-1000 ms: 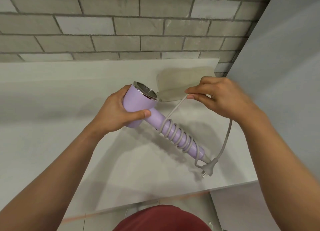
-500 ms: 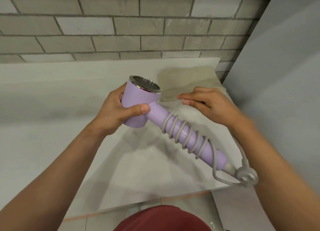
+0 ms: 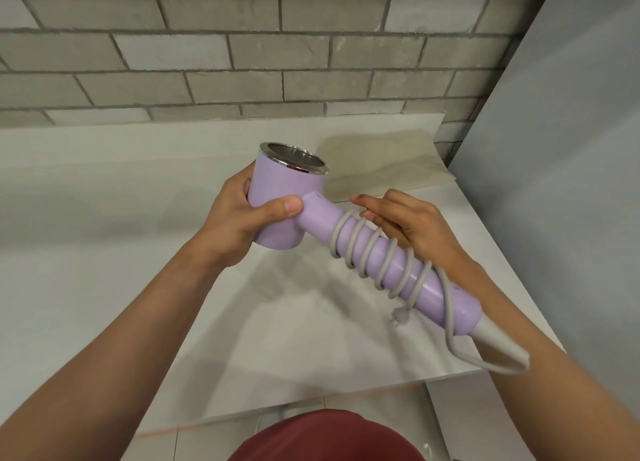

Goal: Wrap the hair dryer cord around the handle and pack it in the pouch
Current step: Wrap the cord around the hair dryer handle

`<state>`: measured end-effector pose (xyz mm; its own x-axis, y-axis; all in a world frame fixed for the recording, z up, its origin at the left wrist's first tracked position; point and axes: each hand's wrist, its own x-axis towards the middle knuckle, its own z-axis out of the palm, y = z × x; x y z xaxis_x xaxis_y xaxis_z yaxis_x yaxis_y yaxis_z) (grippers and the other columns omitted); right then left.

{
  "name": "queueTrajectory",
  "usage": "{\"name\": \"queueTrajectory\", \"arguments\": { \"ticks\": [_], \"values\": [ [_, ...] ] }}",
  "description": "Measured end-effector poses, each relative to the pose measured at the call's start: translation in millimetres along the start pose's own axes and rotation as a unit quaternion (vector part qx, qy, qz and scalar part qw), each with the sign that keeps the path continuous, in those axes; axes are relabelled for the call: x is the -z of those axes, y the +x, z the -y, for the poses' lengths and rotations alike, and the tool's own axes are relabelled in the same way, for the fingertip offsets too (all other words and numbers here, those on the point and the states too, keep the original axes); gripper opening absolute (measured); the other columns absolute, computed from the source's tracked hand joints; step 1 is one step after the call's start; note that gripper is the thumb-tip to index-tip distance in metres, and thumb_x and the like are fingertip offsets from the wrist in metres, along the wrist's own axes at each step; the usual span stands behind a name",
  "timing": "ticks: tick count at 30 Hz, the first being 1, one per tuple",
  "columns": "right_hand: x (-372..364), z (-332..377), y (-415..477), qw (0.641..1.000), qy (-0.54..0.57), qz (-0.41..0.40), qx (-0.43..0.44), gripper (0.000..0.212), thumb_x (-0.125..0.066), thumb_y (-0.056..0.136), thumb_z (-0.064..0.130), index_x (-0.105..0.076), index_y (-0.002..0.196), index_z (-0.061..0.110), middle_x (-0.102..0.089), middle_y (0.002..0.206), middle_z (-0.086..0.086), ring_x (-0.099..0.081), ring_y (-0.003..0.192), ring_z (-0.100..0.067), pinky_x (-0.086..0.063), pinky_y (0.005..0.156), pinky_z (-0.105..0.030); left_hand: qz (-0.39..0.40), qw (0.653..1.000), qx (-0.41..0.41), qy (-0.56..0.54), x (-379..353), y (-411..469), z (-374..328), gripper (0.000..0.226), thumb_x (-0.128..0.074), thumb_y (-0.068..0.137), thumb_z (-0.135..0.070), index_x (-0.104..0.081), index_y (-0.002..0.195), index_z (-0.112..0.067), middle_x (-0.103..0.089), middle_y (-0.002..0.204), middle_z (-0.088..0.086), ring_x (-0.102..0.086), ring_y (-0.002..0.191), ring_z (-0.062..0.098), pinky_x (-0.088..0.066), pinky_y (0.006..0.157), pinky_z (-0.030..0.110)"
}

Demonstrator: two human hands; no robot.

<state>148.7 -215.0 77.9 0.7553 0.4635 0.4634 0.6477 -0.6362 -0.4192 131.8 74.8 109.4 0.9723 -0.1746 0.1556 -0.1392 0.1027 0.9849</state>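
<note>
Hair dryer [image 3: 287, 190] is being held mid-frame above the desk [image 3: 104, 218]. Lower right, its cord [image 3: 446, 308] is sitting coiled round the handle [image 3: 464, 311], plug [image 3: 398, 314] dangling. Left hand [image 3: 239, 218] is gripping the hair dryer; right hand [image 3: 408, 225] is pinching the cord's top turn. Upper right, the pouch [image 3: 388, 162] is lying flat, packing not yet begun.

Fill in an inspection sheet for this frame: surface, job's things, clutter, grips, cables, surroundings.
Surface: white counter, with the pouch on its far right corner.
Job's things: lilac hair dryer held above the counter; beige pouch lies flat, dryer not yet inside.
Clutter: nothing seen.
Grips: left grip wraps the dryer's barrel; right grip holds the top coil against the handle.
Cables: cord spirals around the handle in several turns; plug dangles below; a loop juts out at the base.
Surroundings: brick wall behind, grey panel at right.
</note>
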Motion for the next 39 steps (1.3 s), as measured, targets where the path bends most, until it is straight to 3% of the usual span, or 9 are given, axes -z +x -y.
{"name": "queueTrajectory", "arguments": {
  "ticks": [5,9,13,17,21,24,28,33,39],
  "values": [
    [-16,13,-1,0.951,0.033,0.161,-0.263,0.089,-0.023,0.095,0.079,-0.053,0.150,0.016,-0.057,0.115,-0.007,-0.059,0.119,-0.034,-0.034,0.085,-0.030,-0.078,0.996,-0.008,-0.031,-14,6,-9,0.054,-0.081,0.069,-0.038,-0.068,0.115,-0.013,-0.078,0.103,0.001,-0.074,0.096,0.022,-0.059,0.080,0.036],
    [-34,48,-8,0.985,0.069,0.069,-0.141,0.046,-0.042,0.111,0.042,-0.043,0.156,0.034,-0.070,0.134,0.000,-0.067,0.116,-0.029,-0.052,0.100,-0.040,-0.194,0.981,-0.002,0.007,-23,15,-10,0.060,-0.086,0.064,-0.046,-0.069,0.113,-0.016,-0.078,0.105,0.001,-0.075,0.094,0.017,-0.060,0.075,0.031],
    [-36,67,-18,0.969,0.139,0.122,-0.165,0.045,-0.044,0.111,0.037,-0.041,0.156,0.036,-0.064,0.077,0.000,-0.060,0.074,-0.016,-0.052,0.080,-0.036,-0.268,0.960,0.019,0.079,-22,20,-1,0.057,-0.087,0.064,-0.053,-0.066,0.106,-0.022,-0.074,0.103,-0.005,-0.072,0.087,0.010,-0.058,0.071,0.029],
    [-20,85,-26,0.959,0.135,0.193,-0.156,0.040,-0.044,0.110,0.042,-0.053,0.148,0.031,-0.061,0.078,0.032,-0.062,0.081,-0.003,-0.047,0.079,-0.016,-0.299,0.939,0.026,0.170,-17,24,10,0.057,-0.088,0.067,-0.054,-0.063,0.108,-0.023,-0.070,0.100,-0.012,-0.069,0.088,0.008,-0.056,0.070,0.029],
    [9,92,-21,0.957,0.119,0.213,-0.159,0.034,-0.049,0.109,0.040,-0.062,0.137,0.025,-0.057,0.097,0.044,-0.064,0.095,0.003,-0.046,0.083,-0.014,-0.290,0.931,0.027,0.221,-13,21,21,0.060,-0.088,0.068,-0.054,-0.061,0.113,-0.025,-0.068,0.103,-0.015,-0.068,0.095,0.010,-0.055,0.074,0.030],
    [28,89,-15,0.949,0.077,0.257,-0.164,0.029,-0.049,0.109,0.038,-0.063,0.131,0.025,-0.059,0.075,0.042,-0.058,0.081,0.015,-0.040,0.073,-0.009,-0.273,0.928,0.017,0.253,-14,20,23,0.061,-0.088,0.071,-0.051,-0.060,0.120,-0.026,-0.068,0.108,-0.016,-0.066,0.100,0.010,-0.054,0.079,0.030],
    [49,89,-9,0.952,-0.003,0.284,-0.117,0.031,-0.046,0.108,0.043,-0.067,0.113,0.021,-0.060,0.069,0.010,-0.057,0.075,-0.008,-0.051,0.077,-0.034,-0.234,0.915,-0.004,0.328,-18,18,29,0.071,-0.086,0.067,-0.057,-0.058,0.126,-0.027,-0.067,0.118,-0.010,-0.064,0.107,0.016,-0.055,0.088,0.039],
    [72,76,6,0.964,-0.140,0.215,-0.064,0.050,-0.025,0.096,0.064,-0.063,0.106,0.032,-0.069,0.086,0.007,-0.064,0.083,-0.025,-0.055,0.071,-0.045,-0.165,0.911,0.014,0.377,-21,10,35,0.064,-0.089,0.069,-0.050,-0.058,0.121,-0.027,-0.065,0.111,-0.013,-0.061,0.104,0.017,-0.054,0.086,0.041],
    [89,50,17,0.965,-0.250,0.073,0.006,0.037,-0.040,0.105,0.052,-0.070,0.110,0.033,-0.071,0.100,0.010,-0.069,0.090,-0.030,-0.047,0.062,-0.035,-0.071,0.944,0.037,0.321,-13,2,32,0.070,-0.092,0.068,-0.048,-0.059,0.129,-0.034,-0.067,0.110,-0.026,-0.066,0.102,0.002,-0.052,0.077,0.025]
  ]
}}
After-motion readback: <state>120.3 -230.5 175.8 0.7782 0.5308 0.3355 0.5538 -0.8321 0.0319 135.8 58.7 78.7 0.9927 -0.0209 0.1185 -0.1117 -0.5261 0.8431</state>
